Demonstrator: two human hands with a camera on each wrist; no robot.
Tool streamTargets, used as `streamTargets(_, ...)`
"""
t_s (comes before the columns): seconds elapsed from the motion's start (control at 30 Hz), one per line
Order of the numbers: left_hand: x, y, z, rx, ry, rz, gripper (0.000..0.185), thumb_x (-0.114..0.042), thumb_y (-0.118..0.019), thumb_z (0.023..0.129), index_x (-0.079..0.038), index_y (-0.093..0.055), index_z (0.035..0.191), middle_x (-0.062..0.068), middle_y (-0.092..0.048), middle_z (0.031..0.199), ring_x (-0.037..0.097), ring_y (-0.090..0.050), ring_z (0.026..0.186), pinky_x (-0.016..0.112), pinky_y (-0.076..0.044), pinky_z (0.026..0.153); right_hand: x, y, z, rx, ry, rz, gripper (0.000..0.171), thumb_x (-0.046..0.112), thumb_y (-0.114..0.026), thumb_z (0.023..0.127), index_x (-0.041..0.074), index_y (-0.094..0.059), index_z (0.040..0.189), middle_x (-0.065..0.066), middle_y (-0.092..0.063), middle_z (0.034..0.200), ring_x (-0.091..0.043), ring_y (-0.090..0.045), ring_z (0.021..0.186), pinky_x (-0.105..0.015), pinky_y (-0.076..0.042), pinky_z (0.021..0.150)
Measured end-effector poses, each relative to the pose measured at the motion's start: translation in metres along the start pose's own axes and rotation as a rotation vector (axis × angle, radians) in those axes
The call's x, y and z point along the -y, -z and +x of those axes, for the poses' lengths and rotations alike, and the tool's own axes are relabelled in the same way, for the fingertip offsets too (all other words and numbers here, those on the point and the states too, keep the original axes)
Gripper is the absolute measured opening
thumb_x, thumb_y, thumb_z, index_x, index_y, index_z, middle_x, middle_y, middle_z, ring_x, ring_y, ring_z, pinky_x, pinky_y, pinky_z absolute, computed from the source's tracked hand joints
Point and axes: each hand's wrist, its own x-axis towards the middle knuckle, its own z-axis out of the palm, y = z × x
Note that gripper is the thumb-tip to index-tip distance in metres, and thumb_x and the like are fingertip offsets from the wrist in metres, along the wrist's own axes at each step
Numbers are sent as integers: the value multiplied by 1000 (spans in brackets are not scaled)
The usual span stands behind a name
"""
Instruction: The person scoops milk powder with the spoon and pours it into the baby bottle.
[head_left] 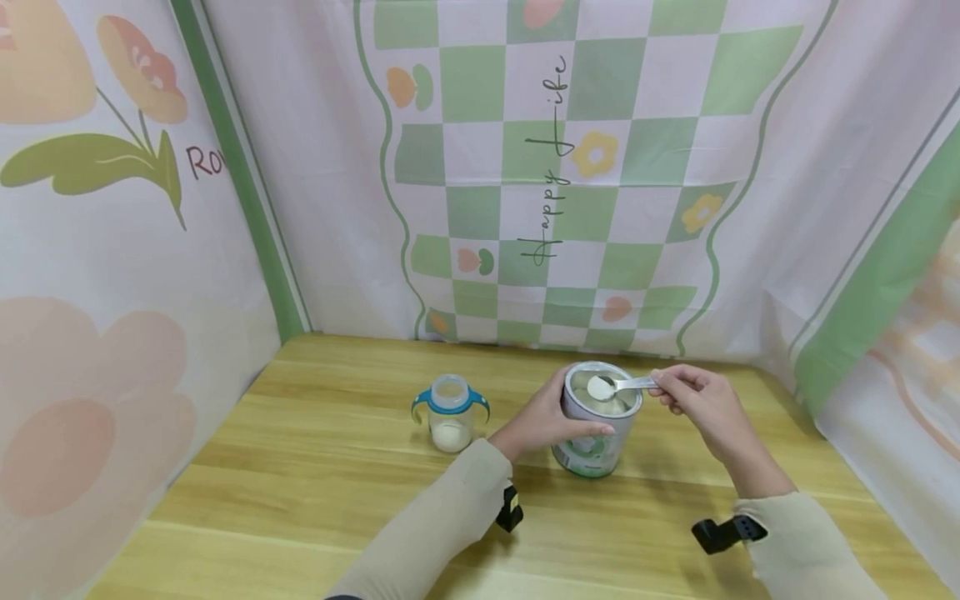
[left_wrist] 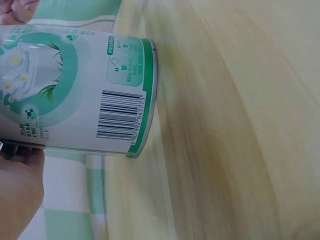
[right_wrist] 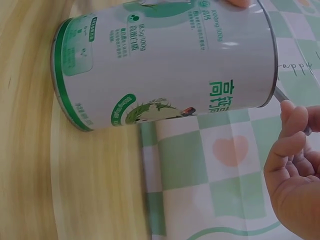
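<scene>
A white and green milk powder can [head_left: 592, 457] stands uncovered on the wooden table, with pale powder inside. My left hand [head_left: 551, 419] grips it from the left, thumb across its near side. In the left wrist view the can's barcode side [left_wrist: 120, 115] shows, and part of my left hand [left_wrist: 20, 190] is below it. My right hand [head_left: 701, 407] pinches the handle of a scoop [head_left: 636, 383] whose bowl, heaped with powder, is over the can's mouth. In the right wrist view my right hand [right_wrist: 295, 170] is beside the rim, its other fingers curled.
A clear baby bottle [head_left: 450, 396] with a blue two-handled collar stands uncapped left of the can, pale contents at its bottom. The wooden table [head_left: 300, 467] meets a green and white checked curtain [head_left: 532, 167] at the back. Black camera mounts [head_left: 720, 533] sit on both wrists.
</scene>
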Motion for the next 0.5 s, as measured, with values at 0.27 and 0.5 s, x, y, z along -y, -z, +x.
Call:
streamTargets(0.27,-1,0,0,-20,34,21,91,-33,-88,79,-29,-32,152,-12,-50,134,7,-52,119,33,-44,100,7,0,2,12,2,61,22,26,-64,101,6,-70,94,5,-70,82,-8,-62,72,-20,-52,63)
streamTargets(0.5,-4,0,0,-18,30,37,92,-33,-87,81,-27,-30,152,-11,-47,135,8,-51,120,32,-42,101,12,-1,2,18,23,94,18,23,-64,101,10,-72,92,4,-70,81,-7,-60,70,-19,-52,62)
